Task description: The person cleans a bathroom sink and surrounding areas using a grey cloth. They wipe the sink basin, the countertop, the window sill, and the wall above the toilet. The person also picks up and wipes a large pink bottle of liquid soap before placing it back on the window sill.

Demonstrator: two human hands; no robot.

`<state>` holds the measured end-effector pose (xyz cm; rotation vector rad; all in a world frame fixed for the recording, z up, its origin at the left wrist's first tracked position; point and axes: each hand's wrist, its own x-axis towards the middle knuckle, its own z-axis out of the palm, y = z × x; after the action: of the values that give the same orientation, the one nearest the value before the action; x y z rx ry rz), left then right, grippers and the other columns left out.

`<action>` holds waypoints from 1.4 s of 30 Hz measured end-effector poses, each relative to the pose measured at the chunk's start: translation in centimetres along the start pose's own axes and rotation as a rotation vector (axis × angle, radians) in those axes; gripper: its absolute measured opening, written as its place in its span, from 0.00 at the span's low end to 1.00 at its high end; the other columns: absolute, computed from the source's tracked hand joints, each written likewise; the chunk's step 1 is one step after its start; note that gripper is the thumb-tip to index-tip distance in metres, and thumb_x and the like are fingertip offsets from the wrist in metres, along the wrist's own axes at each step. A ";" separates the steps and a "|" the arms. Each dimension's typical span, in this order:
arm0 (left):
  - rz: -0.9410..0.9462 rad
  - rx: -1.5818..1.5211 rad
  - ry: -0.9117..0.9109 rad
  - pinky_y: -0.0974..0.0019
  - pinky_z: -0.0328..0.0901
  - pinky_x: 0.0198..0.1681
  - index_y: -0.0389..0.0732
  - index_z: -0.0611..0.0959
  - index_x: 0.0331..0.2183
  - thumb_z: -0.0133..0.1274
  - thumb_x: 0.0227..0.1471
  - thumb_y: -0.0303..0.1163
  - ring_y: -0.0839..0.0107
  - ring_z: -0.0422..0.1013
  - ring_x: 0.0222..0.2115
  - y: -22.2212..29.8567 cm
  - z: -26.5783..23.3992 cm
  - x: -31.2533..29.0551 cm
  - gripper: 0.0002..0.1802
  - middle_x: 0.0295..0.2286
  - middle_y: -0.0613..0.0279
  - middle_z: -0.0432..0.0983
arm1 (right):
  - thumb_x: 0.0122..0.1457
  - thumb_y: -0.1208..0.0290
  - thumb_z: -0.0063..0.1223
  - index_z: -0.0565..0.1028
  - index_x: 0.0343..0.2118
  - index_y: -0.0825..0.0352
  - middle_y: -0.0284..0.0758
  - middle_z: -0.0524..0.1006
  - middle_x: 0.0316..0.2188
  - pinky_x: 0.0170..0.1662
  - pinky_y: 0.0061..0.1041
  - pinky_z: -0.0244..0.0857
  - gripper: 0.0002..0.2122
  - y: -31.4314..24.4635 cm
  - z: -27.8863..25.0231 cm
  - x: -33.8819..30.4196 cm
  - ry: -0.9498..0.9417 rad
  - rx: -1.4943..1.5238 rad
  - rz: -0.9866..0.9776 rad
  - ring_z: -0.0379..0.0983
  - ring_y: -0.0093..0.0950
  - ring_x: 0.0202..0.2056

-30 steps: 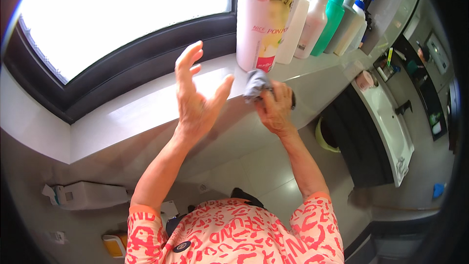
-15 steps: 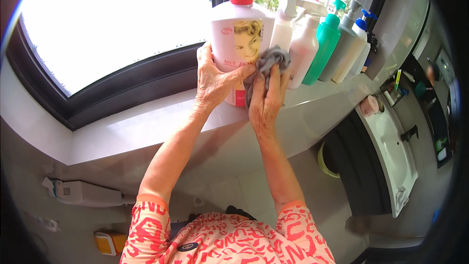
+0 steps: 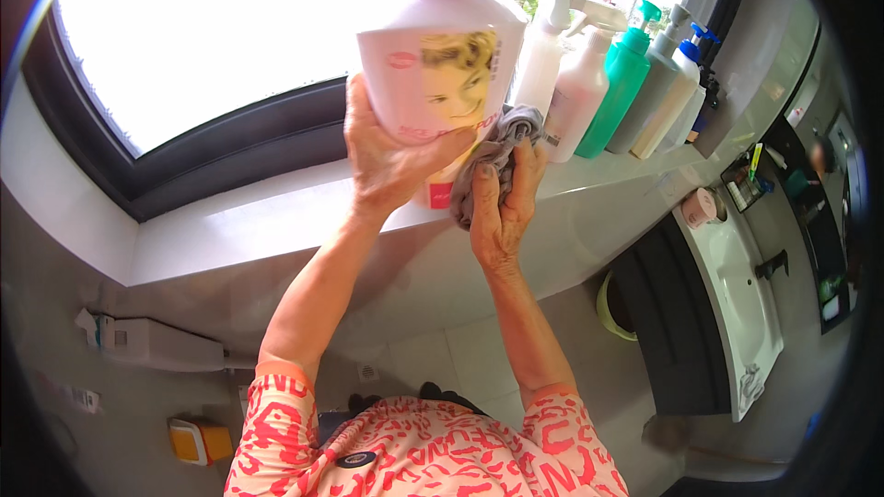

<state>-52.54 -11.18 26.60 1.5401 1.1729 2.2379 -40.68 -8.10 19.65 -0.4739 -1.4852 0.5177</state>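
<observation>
A large pale pink pump bottle (image 3: 391,92) with a red collar is up in front of the window, its pump head cut off by the top of the view. My left hand (image 3: 391,161) is wrapped round its lower left side, thumb across the front. In my right hand (image 3: 505,207) is a crumpled grey cloth (image 3: 493,161), pressed against the bottle's lower right edge. The fingers are bent over the cloth. Just right of it stand a white spray bottle (image 3: 541,60) and a pinkish spray bottle (image 3: 580,97).
Along the white windowsill (image 3: 249,235) stand a green pump bottle (image 3: 619,92), a grey one (image 3: 656,97) and a white one with a blue pump (image 3: 680,92). To the right is a white washbasin (image 3: 737,294) with a pink cup (image 3: 700,207). A bin (image 3: 615,308) sits below.
The pump bottle has come nearer, up and slightly left, with my left hand on it. My right hand and the cloth have shifted a little downward along its side.
</observation>
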 end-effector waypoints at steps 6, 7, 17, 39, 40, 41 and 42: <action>-0.188 -0.002 -0.011 0.64 0.69 0.45 0.33 0.67 0.48 0.68 0.28 0.25 0.68 0.72 0.41 6.2 -6.4 -6.1 0.42 0.41 0.56 0.73 | 0.59 0.67 0.46 0.62 0.54 0.73 0.45 0.59 0.54 0.57 0.33 0.50 0.22 -4.2 1.8 0.4 -0.137 0.364 -0.139 0.57 0.36 0.53; -0.194 0.033 -0.015 0.63 0.69 0.45 0.33 0.67 0.48 0.67 0.27 0.25 0.68 0.71 0.41 6.8 -7.5 -7.5 0.42 0.40 0.57 0.74 | 0.59 0.67 0.46 0.62 0.54 0.73 0.42 0.61 0.53 0.56 0.31 0.51 0.22 -5.9 1.7 0.0 -0.198 0.480 0.020 0.58 0.33 0.52; -0.188 0.099 0.088 0.64 0.68 0.45 0.32 0.69 0.47 0.69 0.23 0.28 0.70 0.72 0.40 9.2 -16.5 -19.9 0.44 0.40 0.58 0.75 | 0.53 0.77 0.47 0.68 0.48 0.76 0.49 0.66 0.51 0.53 0.31 0.57 0.18 -11.8 4.5 -6.8 -0.428 0.670 -0.041 0.65 0.37 0.50; -0.460 0.298 0.264 0.60 0.65 0.49 0.39 0.61 0.52 0.73 0.24 0.31 0.66 0.69 0.46 20.3 -27.9 -39.2 0.53 0.46 0.57 0.68 | 0.49 0.80 0.50 0.74 0.37 0.69 0.43 0.75 0.38 0.41 0.29 0.66 0.11 -24.6 8.4 -23.1 -0.852 0.524 0.207 0.71 0.36 0.35; -0.431 0.286 0.282 0.61 0.66 0.48 0.39 0.61 0.51 0.73 0.25 0.31 0.67 0.69 0.45 20.3 -27.9 -39.5 0.51 0.45 0.57 0.68 | 0.48 0.80 0.51 0.75 0.37 0.68 0.43 0.75 0.38 0.41 0.30 0.66 0.11 -25.1 8.1 -23.8 -0.793 0.523 0.215 0.71 0.37 0.36; -0.469 0.267 0.337 0.62 0.66 0.48 0.39 0.61 0.51 0.73 0.25 0.31 0.68 0.69 0.44 20.5 -28.0 -39.7 0.51 0.45 0.58 0.68 | 0.48 0.80 0.51 0.75 0.36 0.68 0.44 0.75 0.39 0.41 0.30 0.66 0.11 -25.7 7.6 -24.5 -0.734 0.520 0.225 0.71 0.38 0.37; -0.506 0.241 0.393 0.62 0.67 0.47 0.39 0.61 0.51 0.73 0.24 0.31 0.69 0.70 0.44 20.8 -27.7 -39.5 0.51 0.45 0.58 0.68 | 0.46 0.81 0.53 0.75 0.36 0.68 0.44 0.74 0.40 0.42 0.33 0.65 0.12 -26.3 6.9 -25.4 -0.682 0.457 0.137 0.69 0.39 0.39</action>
<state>-52.89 -60.64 8.71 0.7412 1.7586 2.1432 -47.09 -44.43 15.04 -0.0236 -1.9057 1.1783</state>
